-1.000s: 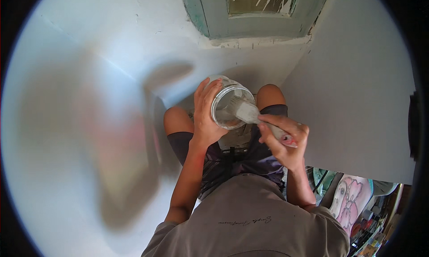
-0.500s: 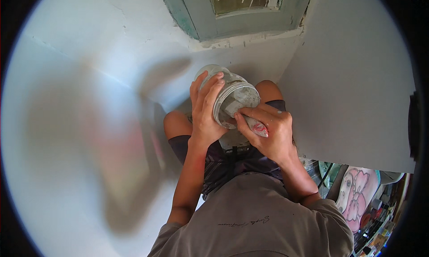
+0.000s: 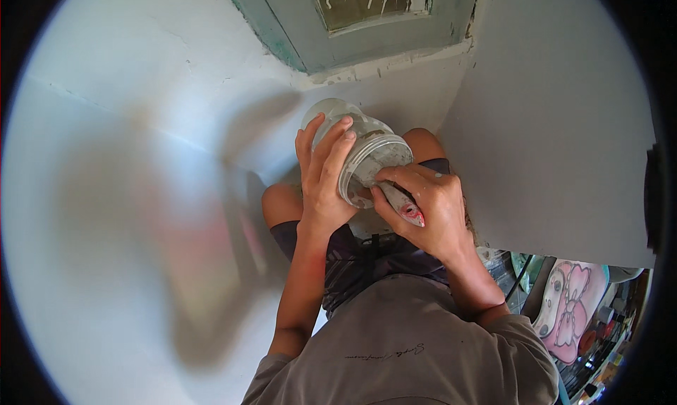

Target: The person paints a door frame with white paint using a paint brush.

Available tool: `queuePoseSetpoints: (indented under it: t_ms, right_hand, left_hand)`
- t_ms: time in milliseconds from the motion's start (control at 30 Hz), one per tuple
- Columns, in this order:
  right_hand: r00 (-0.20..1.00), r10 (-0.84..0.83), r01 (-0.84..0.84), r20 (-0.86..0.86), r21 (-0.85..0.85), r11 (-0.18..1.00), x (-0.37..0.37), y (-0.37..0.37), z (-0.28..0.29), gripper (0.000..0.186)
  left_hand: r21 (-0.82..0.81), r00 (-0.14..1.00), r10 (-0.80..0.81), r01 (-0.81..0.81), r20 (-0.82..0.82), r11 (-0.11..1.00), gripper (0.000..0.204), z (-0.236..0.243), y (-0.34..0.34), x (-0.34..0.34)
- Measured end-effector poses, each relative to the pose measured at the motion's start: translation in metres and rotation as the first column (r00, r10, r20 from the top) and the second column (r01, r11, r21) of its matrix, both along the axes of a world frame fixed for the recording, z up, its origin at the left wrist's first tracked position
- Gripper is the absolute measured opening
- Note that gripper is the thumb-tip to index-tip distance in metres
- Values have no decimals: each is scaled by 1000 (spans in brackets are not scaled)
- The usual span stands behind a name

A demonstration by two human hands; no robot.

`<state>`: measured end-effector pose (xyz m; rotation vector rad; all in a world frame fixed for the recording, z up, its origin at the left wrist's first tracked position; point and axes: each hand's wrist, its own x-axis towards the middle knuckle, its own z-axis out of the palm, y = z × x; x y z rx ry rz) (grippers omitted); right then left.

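Note:
A clear plastic jar (image 3: pixel 352 126), smeared with pale material, lies tilted between my knees with its opening toward me. My left hand (image 3: pixel 324 181) grips it from the left side, fingers spread over its body. Inside the mouth is a paintbrush (image 3: pixel 405 207) with a pale, red-marked handle, its bristles hidden or hard to make out. My right hand (image 3: pixel 427 211) holds that handle close against the jar's rim.
Pale walls (image 3: pixel 550 123) meet in a corner round me. Ahead is a grey-green framed panel (image 3: pixel 282 3) with paint-streaked glass. At lower right are a pink cartoon-printed board (image 3: pixel 568 310) and assorted clutter (image 3: pixel 599 341); shadows fall on the left wall.
My right hand has moved left and up, pushing the brush deeper into the jar, whose mouth now tilts more toward it. The head view has shifted slightly.

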<state>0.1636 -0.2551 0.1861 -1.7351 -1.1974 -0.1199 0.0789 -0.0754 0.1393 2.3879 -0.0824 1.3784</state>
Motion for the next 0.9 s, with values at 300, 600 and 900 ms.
queuePoseSetpoints:
  t_ms: [300, 600, 900]
  right_hand:
    - [999, -48, 48, -24, -11, 999, 2, -2, 3, 17]
    - [997, -75, 74, 19, 28, 997, 9, -6, 6, 16]
    - [910, 7, 137, -415, 315, 939, 12, -15, 10, 21]
  left_hand:
    - [123, 999, 34, -33, -9, 992, 82, 11, -1, 8]
    - [45, 999, -20, 18, 33, 999, 88, 11, -6, 20]
    - [-123, 993, 113, -115, -24, 986, 114, 10, -4, 24]
